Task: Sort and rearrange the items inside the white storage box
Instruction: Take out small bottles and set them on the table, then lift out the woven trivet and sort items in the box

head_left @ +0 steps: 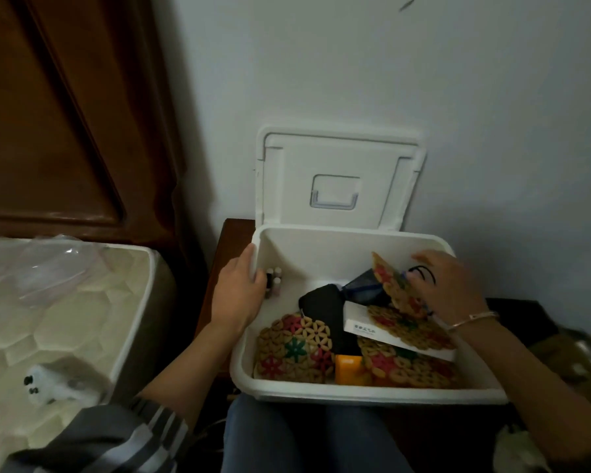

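The white storage box (321, 247) stands open on a dark wooden stand, its lid (335, 179) leaning back against the wall. My left hand (239, 291) grips the box's left wall, fingers curled over the rim beside a few small bottles (275, 281). My right hand (447, 285) holds a colourful woven coaster (389, 281) tilted upright at the right side. Inside lie more woven coasters (294, 349), a black pouch (325, 312), a white flat carton (359, 326), an orange block (348, 368) and a dark blue bag (362, 288).
A quilted cream mattress (48, 322) with clear plastic wrap and a small white plush toy (45, 384) lies to the left. A dark wooden headboard (65, 114) rises behind it. My knees in jeans (304, 438) are below the box. Blurred clutter sits at the right.
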{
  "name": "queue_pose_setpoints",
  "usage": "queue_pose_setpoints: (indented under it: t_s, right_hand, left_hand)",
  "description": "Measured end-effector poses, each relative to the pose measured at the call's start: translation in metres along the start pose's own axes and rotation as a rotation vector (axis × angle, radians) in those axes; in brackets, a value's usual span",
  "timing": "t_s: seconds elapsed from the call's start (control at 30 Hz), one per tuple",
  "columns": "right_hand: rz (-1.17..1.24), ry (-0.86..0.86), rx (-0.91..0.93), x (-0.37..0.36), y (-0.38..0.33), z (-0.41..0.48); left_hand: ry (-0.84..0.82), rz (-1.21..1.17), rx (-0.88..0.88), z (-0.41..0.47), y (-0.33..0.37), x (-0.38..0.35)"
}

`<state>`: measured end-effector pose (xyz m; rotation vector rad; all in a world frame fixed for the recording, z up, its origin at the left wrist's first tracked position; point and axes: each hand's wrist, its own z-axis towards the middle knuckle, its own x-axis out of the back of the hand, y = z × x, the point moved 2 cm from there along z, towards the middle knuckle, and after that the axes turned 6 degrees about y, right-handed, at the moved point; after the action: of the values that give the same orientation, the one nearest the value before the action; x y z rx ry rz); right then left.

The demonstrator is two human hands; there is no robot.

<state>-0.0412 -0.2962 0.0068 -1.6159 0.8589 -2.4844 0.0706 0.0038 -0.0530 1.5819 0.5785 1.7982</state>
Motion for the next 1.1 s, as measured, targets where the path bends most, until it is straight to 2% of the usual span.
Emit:
queue_pose_setpoints:
  t_s: [0.1,0.23,0.47,0.73,0.8,0.87,0.9,0.97,1.03,1.1]
  right_hand:
    - [-0.092,-0.083,-0.22,0.028,0.057,-0.021]
    - [0.059,-0.213,-0.417,0.026,0.087,-0.052]
    - [0.1,-0.136,-0.397,0.021,0.088,-0.069]
    - [0.191,-0.128,-0.302,0.011,0.074,-0.095]
    - [0.208,-0.1,-0.294,0.008,0.069,-0.099]
    - [0.226,-0.084,-0.282,0.006,0.065,-0.101]
    - [0.238,-0.074,-0.281,0.006,0.064,-0.102]
    - [0.267,-0.051,-0.28,0.007,0.063,-0.104]
    - [0.299,-0.042,-0.29,0.007,0.063,-0.105]
    - [0.314,-0.032,-0.305,0.006,0.064,-0.105]
  left_hand:
    - [-0.016,0.082,-0.049,-0.009,0.003,0.001]
    - [-0.081,0.067,0.009,-0.03,0.001,0.002]
    - [-0.061,0.082,0.013,-0.052,0.002,0.006]
    - [0.019,0.16,0.064,-0.068,-0.002,0.034]
    - [0.12,0.339,0.004,-0.071,0.009,0.036]
    - [0.217,0.402,-0.151,-0.075,0.03,0.028]
    - [0.207,0.377,-0.225,-0.078,0.042,0.02]
    - [0.055,0.312,-0.3,-0.084,0.063,-0.007]
    - [-0.153,0.23,-0.178,-0.086,0.073,-0.039]
    - [-0.319,0.107,0.051,-0.083,0.077,-0.065]
